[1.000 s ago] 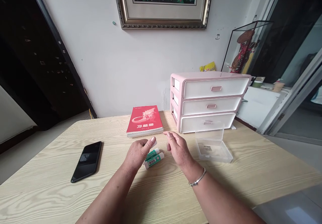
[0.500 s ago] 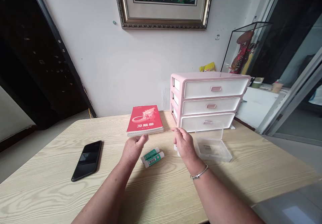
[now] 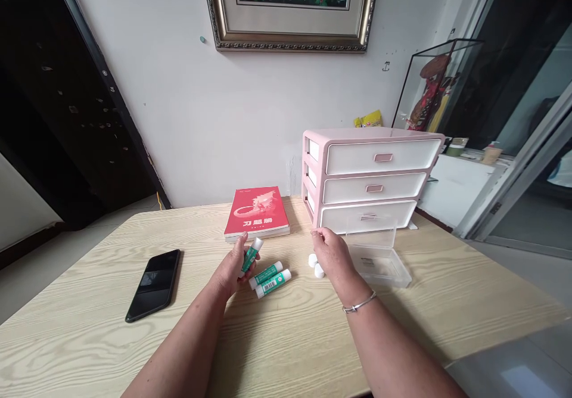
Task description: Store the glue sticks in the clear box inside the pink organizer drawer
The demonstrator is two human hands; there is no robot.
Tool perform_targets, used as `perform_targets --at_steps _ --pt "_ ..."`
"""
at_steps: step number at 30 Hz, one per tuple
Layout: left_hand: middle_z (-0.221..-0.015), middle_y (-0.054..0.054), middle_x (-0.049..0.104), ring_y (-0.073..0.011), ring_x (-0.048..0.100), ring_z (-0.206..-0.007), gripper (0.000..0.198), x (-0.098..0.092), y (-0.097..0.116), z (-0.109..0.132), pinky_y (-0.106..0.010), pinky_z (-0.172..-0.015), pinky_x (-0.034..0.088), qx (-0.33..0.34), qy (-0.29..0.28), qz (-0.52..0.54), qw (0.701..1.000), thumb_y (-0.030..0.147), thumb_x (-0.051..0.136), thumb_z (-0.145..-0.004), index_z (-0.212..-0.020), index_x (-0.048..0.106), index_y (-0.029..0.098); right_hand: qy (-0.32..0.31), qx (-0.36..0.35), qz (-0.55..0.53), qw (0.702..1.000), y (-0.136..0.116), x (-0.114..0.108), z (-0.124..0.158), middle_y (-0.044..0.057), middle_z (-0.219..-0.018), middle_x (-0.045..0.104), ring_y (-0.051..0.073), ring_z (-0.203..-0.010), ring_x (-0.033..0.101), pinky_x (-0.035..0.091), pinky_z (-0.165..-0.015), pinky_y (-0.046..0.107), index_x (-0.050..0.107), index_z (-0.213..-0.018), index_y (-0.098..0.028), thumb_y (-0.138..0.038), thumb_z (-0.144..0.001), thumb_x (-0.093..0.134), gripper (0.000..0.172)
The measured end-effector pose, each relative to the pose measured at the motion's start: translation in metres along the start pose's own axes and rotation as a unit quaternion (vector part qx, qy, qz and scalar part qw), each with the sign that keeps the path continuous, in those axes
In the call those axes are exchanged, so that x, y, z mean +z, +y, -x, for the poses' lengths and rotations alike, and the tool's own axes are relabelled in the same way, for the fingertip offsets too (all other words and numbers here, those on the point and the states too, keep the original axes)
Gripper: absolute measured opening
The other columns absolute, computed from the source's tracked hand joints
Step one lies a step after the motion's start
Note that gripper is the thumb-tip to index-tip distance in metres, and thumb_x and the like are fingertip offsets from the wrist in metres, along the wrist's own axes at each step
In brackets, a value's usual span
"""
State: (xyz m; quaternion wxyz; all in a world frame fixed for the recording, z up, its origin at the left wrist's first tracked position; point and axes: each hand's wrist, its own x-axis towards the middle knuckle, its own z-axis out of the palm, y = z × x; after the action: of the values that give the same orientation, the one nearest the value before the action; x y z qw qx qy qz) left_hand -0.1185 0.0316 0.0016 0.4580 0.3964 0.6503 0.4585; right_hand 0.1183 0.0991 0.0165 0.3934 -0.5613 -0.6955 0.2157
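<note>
My left hand grips a green-labelled glue stick, held tilted upright between thumb and fingers. Just right of that hand, two more glue sticks lie side by side on the table. My right hand hangs low with its fingers loosely together, holding nothing. Two small white caps stand on the table by its fingertips. A clear plastic box with its lid raised sits just right of that hand.
A pink-and-white drawer unit stands behind my right hand, and a red book lies behind my left. A black smartphone lies face up on the pale wood table to the left.
A glue stick now stands visible in my left hand, which has turned and risen slightly. My right hand has shifted rightward, and two white caps show beside it.
</note>
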Motion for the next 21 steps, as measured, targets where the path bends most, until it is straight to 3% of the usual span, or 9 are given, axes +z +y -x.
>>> perform_targets --at_steps 2,7,12,17,21 --pt "-0.059 0.0 0.053 -0.0136 0.043 -0.045 0.061 -0.003 -0.002 -0.001 -0.025 -0.043 0.031 0.039 0.033 -0.081 0.995 0.067 0.024 -0.085 -0.083 0.06 0.017 -0.025 -0.004 0.065 0.998 -0.003 -0.003 0.001 0.007 -0.093 0.073 0.021 -0.085 0.064 0.039 -0.07 0.028 0.07 -0.1 -0.022 -0.034 -0.093 0.042 0.032" --pt "-0.083 -0.006 0.069 -0.0237 0.063 -0.078 0.032 -0.008 -0.009 -0.009 -0.031 -0.068 0.045 0.109 0.081 -0.233 0.963 0.042 0.05 -0.082 -0.094 0.069 0.019 -0.099 -0.023 0.205 0.974 -0.006 -0.005 0.005 0.01 -0.095 0.073 0.023 -0.088 0.065 0.039 -0.071 0.03 0.071 -0.094 -0.019 -0.028 -0.091 0.042 0.031" --pt "-0.13 -0.011 0.064 -0.031 0.056 -0.121 0.041 -0.004 -0.016 -0.016 -0.04 -0.101 0.039 0.169 0.095 -0.317 0.928 0.024 0.054 -0.083 -0.122 0.067 0.019 -0.14 -0.032 0.247 0.958 0.0 0.001 0.009 0.014 -0.105 0.071 0.025 -0.097 0.065 0.041 -0.078 0.031 0.07 -0.104 -0.016 -0.029 -0.086 0.05 0.03" --pt "-0.137 -0.011 0.059 -0.0255 0.053 -0.128 0.05 -0.001 -0.016 -0.017 -0.037 -0.109 0.037 0.225 0.101 -0.351 0.903 0.007 0.044 -0.083 -0.128 0.063 0.017 -0.155 -0.068 0.245 0.955 0.005 0.008 0.013 0.012 -0.105 0.071 0.024 -0.098 0.065 0.041 -0.079 0.029 0.068 -0.109 -0.015 -0.022 -0.083 0.054 0.03" --pt "-0.127 -0.015 0.064 -0.0308 0.057 -0.119 0.039 0.0 -0.007 -0.004 -0.043 -0.104 0.04 0.26 0.126 -0.367 0.884 0.017 0.048 -0.086 -0.12 0.068 0.016 -0.152 -0.092 0.234 0.956 0.004 0.009 0.013 0.014 -0.105 0.07 0.025 -0.099 0.064 0.042 -0.082 0.031 0.068 -0.109 -0.014 -0.018 -0.084 0.053 0.029"
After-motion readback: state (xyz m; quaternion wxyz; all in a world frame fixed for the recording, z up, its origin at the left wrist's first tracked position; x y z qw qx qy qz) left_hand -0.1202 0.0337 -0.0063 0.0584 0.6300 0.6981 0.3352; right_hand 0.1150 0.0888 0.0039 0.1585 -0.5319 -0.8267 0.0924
